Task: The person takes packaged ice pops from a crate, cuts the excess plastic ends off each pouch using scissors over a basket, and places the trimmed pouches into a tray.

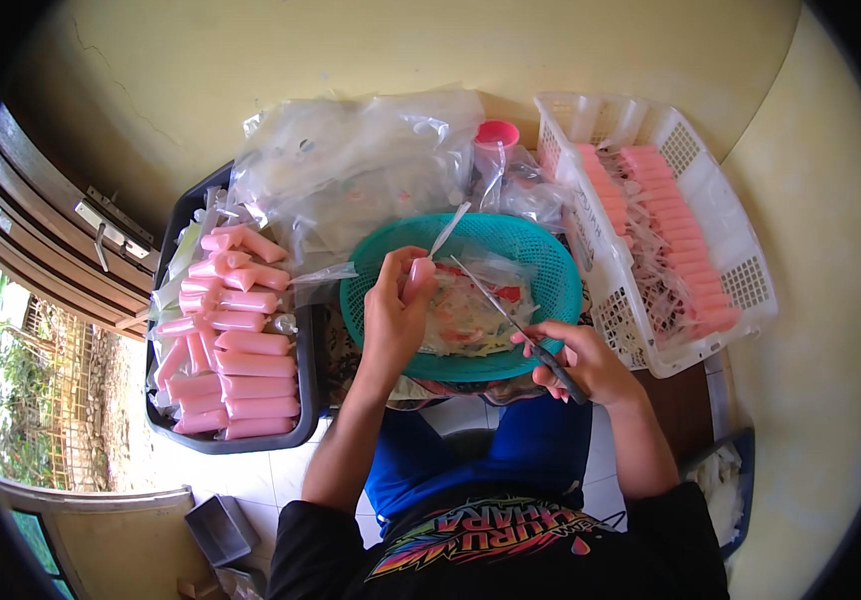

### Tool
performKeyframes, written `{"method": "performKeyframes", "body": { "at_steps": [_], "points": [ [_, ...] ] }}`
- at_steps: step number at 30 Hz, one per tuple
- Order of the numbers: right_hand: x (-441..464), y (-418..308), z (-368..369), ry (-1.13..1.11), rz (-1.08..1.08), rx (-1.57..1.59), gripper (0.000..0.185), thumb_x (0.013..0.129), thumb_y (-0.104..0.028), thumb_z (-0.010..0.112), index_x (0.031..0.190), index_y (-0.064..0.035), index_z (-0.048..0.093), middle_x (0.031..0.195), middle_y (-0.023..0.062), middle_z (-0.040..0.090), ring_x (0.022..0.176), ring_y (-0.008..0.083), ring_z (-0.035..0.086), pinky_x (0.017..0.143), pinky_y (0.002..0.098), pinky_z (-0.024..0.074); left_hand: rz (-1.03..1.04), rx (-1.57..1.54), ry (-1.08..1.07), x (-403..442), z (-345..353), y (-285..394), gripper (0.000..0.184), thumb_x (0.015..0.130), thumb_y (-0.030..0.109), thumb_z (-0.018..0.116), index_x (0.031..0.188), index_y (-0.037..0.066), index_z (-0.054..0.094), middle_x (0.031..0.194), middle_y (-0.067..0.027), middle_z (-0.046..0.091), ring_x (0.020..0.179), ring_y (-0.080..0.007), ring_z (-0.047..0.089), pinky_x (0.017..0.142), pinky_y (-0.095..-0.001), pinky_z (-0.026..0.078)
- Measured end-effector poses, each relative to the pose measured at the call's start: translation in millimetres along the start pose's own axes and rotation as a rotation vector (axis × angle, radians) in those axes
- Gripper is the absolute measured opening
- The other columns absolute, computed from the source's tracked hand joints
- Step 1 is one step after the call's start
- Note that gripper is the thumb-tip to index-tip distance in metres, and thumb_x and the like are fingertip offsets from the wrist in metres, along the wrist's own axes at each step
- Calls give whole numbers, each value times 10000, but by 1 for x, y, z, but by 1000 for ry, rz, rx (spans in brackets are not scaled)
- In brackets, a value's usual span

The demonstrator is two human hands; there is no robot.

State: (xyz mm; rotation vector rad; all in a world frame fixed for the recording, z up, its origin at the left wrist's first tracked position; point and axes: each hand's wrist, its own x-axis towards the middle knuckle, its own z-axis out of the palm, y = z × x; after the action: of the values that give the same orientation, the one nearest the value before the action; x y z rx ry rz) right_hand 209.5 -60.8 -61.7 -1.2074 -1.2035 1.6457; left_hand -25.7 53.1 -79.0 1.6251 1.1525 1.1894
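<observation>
My left hand (393, 310) is closed around a pink-filled plastic tube (419, 272), with the tube's clear twisted end pointing up and away. My right hand (590, 365) grips a pair of scissors (510, 318) by the dark handles. The blades point up and left toward the tube, apart from it. Both hands are over a teal mesh basket (562, 285) that holds a heap of clear plastic scraps (465, 315) with some red bits. Most of the tube is hidden by my left fingers.
Left is a dark tray (308, 395) piled with pink tubes (255, 365). On the right, a white perforated crate (750, 250) holds rows of pink tubes (680, 225). Behind the basket lie large clear plastic bags (350, 150) and a pink cup (497, 132). Grey bins (222, 530) stand on the floor.
</observation>
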Motion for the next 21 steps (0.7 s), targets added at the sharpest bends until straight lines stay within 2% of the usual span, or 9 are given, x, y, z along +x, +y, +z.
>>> {"method": "performKeyframes", "body": {
  "at_steps": [2, 4, 11, 21],
  "points": [
    [0, 3, 3, 11, -27, 1, 591, 794, -304, 832, 1230, 17, 597, 788, -1, 594, 523, 51, 530, 455, 211, 404, -1, 35, -16, -1, 0, 2, 248, 933, 64, 632, 1164, 12, 557, 952, -146, 692, 835, -164, 651, 759, -301, 501],
    [1, 2, 7, 22, -24, 80, 601, 792, -315, 832, 1233, 18, 595, 734, -14, 581, 516, 55, 538, 437, 211, 403, 28, 83, -50, -2, 0, 4, 240, 973, 128, 612, 1177, 21, 546, 949, -96, 694, 824, -118, 625, 754, -273, 493],
    [5, 9, 7, 21, -57, 60, 597, 794, -321, 831, 1229, 20, 604, 742, -4, 587, 507, 51, 536, 432, 206, 403, 75, 159, -79, -7, 0, 15, 225, 975, 116, 603, 1173, 29, 539, 964, -141, 710, 837, -141, 630, 789, -294, 497],
    [11, 13, 7, 38, -58, 148, 509, 811, -148, 794, 1239, 36, 592, 800, 51, 647, 497, 59, 539, 410, 214, 407, 55, 157, -180, -11, 4, 19, 203, 985, 148, 593, 1119, -4, 590, 853, -119, 671, 788, -132, 615, 747, -276, 490]
  ]
}}
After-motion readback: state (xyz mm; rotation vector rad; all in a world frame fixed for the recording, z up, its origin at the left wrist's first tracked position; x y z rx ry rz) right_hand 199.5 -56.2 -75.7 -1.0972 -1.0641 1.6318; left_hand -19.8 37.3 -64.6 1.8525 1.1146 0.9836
